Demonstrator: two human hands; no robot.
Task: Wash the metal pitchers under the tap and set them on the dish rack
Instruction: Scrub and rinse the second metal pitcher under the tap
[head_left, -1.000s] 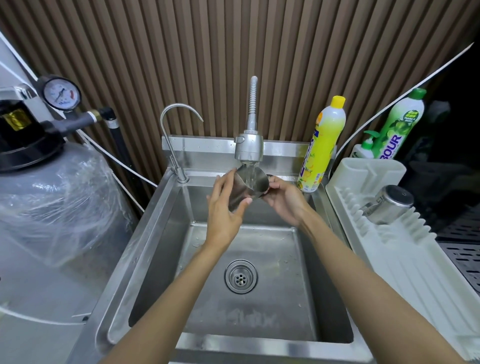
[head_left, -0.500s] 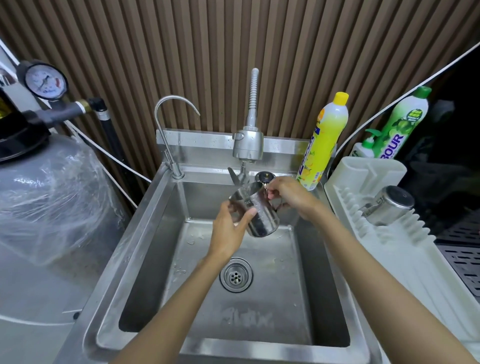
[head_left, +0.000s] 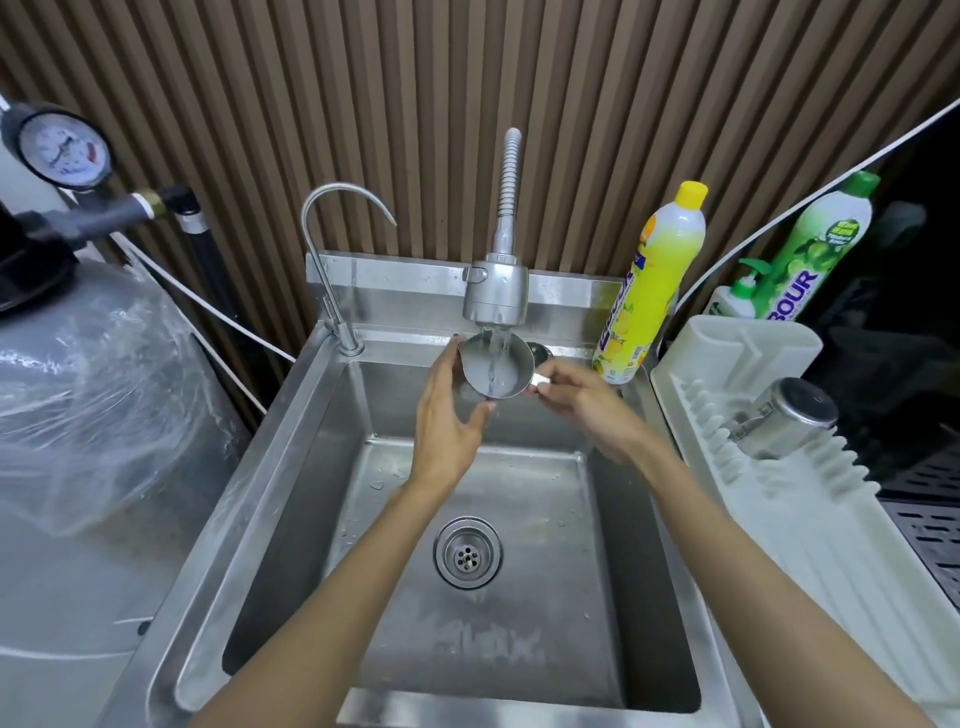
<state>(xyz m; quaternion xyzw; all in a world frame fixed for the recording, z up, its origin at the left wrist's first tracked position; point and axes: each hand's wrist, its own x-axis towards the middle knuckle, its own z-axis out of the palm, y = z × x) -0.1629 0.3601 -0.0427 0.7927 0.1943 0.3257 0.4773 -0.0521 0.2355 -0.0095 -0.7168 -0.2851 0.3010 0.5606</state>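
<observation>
1. I am holding the metal pitcher (head_left: 496, 368) under the running tap (head_left: 496, 291), over the sink (head_left: 322, 457).
2. My left hand (head_left: 444, 421) is cupping its wall; my right hand (head_left: 582, 397) is pinching its handle.
3. It looks light, rigid and wet-slick, so the handle seems the safest hold.

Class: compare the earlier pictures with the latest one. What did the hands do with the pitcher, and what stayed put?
The pitcher, lowered over the basin half a second ago, is back up under the tap, mouth tilted into the stream. The left hand still cups its side; the right hand still holds the handle side. The second pitcher stays on the dish rack.
</observation>
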